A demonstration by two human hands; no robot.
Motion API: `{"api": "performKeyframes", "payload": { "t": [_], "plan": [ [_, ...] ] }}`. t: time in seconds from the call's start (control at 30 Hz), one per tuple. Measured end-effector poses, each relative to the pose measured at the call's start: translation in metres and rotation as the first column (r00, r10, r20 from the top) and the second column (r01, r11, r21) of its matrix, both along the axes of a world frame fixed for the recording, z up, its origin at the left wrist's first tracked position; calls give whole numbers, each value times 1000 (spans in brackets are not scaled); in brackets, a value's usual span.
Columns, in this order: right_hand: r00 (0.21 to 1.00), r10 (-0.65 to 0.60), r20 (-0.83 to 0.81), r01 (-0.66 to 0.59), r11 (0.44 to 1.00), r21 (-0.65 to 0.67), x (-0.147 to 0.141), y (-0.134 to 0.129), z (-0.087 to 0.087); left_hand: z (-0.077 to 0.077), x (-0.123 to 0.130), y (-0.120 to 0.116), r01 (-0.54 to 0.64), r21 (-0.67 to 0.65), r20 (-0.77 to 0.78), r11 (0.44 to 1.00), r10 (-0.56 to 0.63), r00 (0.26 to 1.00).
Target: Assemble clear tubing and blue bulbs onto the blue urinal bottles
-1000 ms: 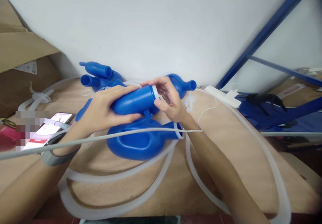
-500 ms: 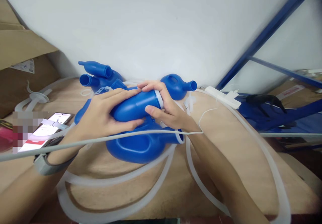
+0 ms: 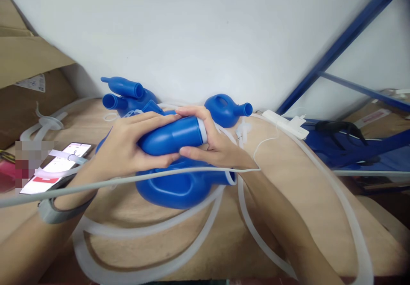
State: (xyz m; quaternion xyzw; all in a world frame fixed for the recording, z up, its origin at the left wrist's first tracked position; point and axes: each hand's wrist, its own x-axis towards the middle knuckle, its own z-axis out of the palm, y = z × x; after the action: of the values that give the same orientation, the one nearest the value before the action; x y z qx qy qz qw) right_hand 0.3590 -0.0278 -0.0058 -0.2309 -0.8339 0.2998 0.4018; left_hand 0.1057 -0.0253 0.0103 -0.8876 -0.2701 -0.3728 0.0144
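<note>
A blue rounded plastic piece [image 3: 173, 135] with a white ring at its right end is held between both hands. My left hand [image 3: 131, 142] wraps its left end, fingers along the top and thumb below. Around the ringed right end, my right hand [image 3: 214, 142] curls its fingers and thumb. Just beneath lies a blue bottle [image 3: 176, 189] with a handle hollow and a white-rimmed neck pointing right. What joins the held piece to anything below is hidden by the hands.
Several blue parts [image 3: 128, 99] and another blue bottle [image 3: 224, 110] stand by the wall. Clear tubing [image 3: 153, 274] loops over the wooden table [image 3: 288, 182]. A pale cable [image 3: 112, 182] crosses in front. There are also a phone [image 3: 57, 169], power strip [image 3: 285, 124] and cardboard box [image 3: 28, 101].
The held blue piece has turned slightly and now lies a little flatter. My right thumb has shifted left and down along its lower side, and my left hand has moved slightly left.
</note>
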Motion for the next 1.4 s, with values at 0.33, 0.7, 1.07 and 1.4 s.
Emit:
{"api": "performKeyframes", "payload": {
  "t": [0.33, 0.7, 1.07, 1.4],
  "plan": [
    [999, 16, 29, -14, 999, -52, 2, 1, 3, -3, 5, -7, -67, -30, 13, 997, 67, 998],
    [999, 23, 40, -20, 997, -71, 4, 1, 4, -2, 4, -9, -61, 65, 1, 996, 61, 998],
    [995, 14, 95, 1, 989, -150, 3, 0, 4, -5, -9, -10, -160, 204, -101, 966, 184, 978],
    [857, -19, 516, 132, 974, -182, 26, -4, 21, -4, -15, 3, -158, 268, -283, 950, 234, 930]
  ]
}}
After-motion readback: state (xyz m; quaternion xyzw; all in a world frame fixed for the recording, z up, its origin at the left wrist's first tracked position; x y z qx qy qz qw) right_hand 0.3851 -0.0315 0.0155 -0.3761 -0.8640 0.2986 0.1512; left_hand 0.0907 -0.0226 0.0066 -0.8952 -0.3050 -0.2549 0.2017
